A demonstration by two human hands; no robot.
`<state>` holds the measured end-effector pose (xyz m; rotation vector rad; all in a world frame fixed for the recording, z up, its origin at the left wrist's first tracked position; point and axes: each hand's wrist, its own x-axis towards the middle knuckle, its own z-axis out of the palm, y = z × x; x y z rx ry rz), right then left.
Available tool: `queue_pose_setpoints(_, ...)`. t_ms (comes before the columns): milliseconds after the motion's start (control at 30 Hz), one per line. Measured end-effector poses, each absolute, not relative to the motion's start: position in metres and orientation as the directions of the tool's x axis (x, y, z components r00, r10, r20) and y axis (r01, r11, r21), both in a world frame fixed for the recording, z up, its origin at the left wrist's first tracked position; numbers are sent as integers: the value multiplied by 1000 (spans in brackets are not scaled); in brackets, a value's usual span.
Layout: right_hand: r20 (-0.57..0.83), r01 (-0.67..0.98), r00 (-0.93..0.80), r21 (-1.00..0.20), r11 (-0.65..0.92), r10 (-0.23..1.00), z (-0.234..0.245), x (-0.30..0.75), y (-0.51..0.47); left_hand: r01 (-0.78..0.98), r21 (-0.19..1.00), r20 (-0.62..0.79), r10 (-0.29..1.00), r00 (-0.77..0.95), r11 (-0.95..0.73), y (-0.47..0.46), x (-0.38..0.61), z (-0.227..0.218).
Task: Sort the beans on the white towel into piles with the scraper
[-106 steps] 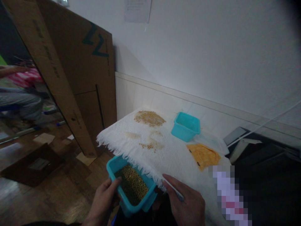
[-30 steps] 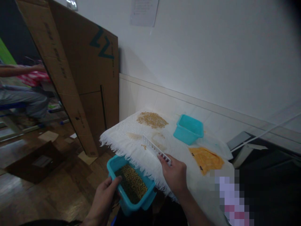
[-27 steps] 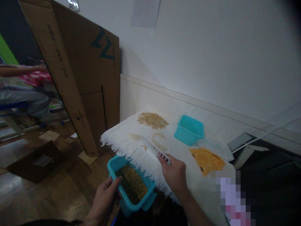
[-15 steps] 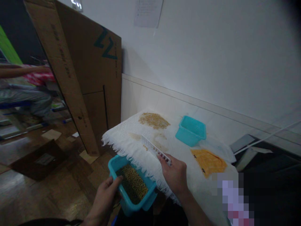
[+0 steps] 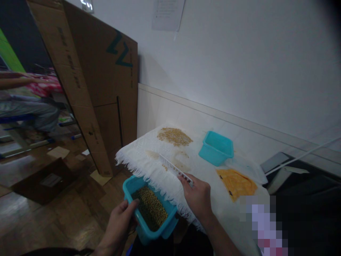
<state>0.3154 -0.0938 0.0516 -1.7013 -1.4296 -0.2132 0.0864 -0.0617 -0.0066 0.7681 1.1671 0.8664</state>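
My left hand [image 5: 121, 218] grips the near-left rim of a teal plastic tub [image 5: 144, 233], thumb over the edge. The tub sits below the table's fringed edge and holds yellow soybean-like beans [image 5: 153, 202] beside small dark green ones. My right hand [image 5: 198, 195] is closed on the near end of a thin white slotted plastic strip [image 5: 173, 167], held slanting just above the white cloth [image 5: 138, 153]. A few yellow beans [image 5: 165, 168] lie on the cloth by the strip's near side. Whether the strip touches the cloth I cannot tell.
Further back on the cloth are a spread pile of yellow beans [image 5: 174, 137] and a second teal tub [image 5: 216, 149]. An orange cloth [image 5: 237, 183] lies at the right. A tall cardboard box [image 5: 103, 81] stands left of the table; beyond it a person's arm [image 5: 21, 82] shows.
The white strip and my right hand have shifted very slightly to the left. My left hand and the tub stay where they were. The person at far left has moved an arm.
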Motion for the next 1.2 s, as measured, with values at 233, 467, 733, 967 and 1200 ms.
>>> queue_pose_setpoints(233,607,831,329,-550,83,724,54,314,-96,-161,879,-428,891,153,450,-60,86,-13)
queue_pose_setpoints(467,623,835,346,-546,73,702,55,317,-95,-157,883,-419,894,160,442,-60,85,-12)
queue_pose_setpoints(733,597,820,331,-565,90,730,54,314,-98,-154,888,-414,899,141,433,-60,85,-16)
queue_pose_setpoints(967,618,806,334,-579,124,712,55,312,-103,-169,874,-433,888,152,455,-61,86,-4)
queue_pose_setpoints(1200,584,806,404,-591,29,704,51,319,-117,-157,873,-441,884,154,462,-59,85,-9)
